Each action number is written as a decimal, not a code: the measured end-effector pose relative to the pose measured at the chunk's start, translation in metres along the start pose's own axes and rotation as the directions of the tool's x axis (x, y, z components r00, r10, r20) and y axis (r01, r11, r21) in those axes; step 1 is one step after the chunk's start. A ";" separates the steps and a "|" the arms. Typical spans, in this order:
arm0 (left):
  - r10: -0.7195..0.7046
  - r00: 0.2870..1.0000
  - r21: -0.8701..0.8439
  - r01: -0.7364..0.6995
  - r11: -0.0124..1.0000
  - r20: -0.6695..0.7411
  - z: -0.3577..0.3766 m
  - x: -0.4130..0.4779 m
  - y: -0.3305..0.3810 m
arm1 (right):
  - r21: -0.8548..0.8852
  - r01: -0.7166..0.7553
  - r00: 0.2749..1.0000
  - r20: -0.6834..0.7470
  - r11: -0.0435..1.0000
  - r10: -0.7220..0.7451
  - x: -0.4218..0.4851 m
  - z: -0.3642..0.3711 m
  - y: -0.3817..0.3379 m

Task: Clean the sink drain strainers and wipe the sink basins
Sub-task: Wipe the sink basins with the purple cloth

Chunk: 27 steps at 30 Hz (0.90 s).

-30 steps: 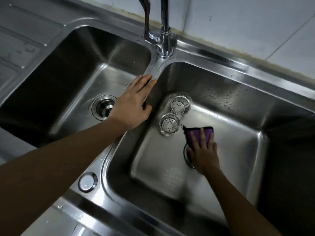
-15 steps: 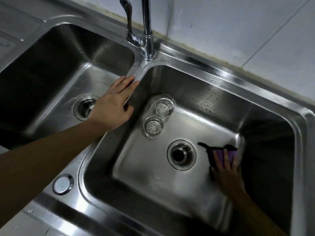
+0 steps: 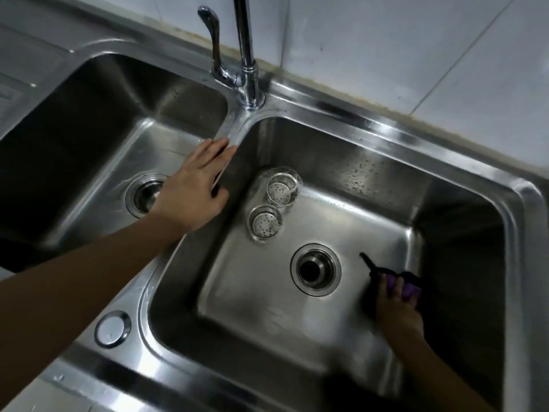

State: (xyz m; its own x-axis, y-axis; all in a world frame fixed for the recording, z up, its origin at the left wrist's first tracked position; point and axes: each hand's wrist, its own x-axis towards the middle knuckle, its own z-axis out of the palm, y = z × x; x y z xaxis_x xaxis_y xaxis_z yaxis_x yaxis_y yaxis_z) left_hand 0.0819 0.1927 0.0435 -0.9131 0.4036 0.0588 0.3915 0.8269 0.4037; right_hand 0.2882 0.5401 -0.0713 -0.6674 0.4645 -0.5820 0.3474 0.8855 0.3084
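The two round metal drain strainers stand on the floor of the right basin (image 3: 267, 298), in its back-left corner. The far strainer (image 3: 282, 188) and the near strainer (image 3: 265, 223) are just beside each other, perforated bottoms showing, open sides up. In front of them and to the right is the right drain hole (image 3: 315, 269), a dark opening in a bright ring.

Right of that hole, close to the basin's right wall, a purple cloth (image 3: 411, 288) lies on the steel. The right hand (image 3: 398, 313) presses it down, fingers laid fairly straight over its top; the hand is in shadow and slightly blurred.

The left hand (image 3: 193, 194) rests flat on the divider (image 3: 234, 129) between the basins — fingers straight and close together, pointing toward the faucet (image 3: 246, 55), thumb spread to the right-basin side. Beyond it, the left basin (image 3: 89, 138) shows the left drain hole (image 3: 142, 196).

The faucet's lever (image 3: 212, 40) stands upright left of the spout. A round cap (image 3: 113, 328) sits on the front rim — a tiled wall (image 3: 416, 55) runs behind.
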 end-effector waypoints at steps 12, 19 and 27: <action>0.001 0.992 0.109 -0.014 0.994 0.125 -0.011 -0.005 0.011 | 0.124 0.164 0.788 0.580 0.979 -0.205 -0.087 -0.009 -0.019; -0.062 0.946 0.243 -0.018 0.970 0.318 -0.037 -0.037 0.054 | 0.358 0.373 0.737 0.446 0.856 -0.508 -0.136 -0.076 -0.110; -0.185 0.737 -0.291 0.466 0.836 0.650 -0.040 -0.087 0.097 | 0.725 0.332 0.865 0.020 0.603 -0.501 -0.181 -0.145 -0.065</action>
State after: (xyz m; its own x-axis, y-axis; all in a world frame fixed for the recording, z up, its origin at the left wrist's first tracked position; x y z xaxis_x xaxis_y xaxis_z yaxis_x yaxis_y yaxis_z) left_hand 0.1949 0.2222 0.1136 -0.6713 0.3992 -0.6245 -0.1313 0.7652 0.6303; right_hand 0.2911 0.3982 0.1233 -0.7381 -0.0416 -0.6734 0.4653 0.6913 -0.5528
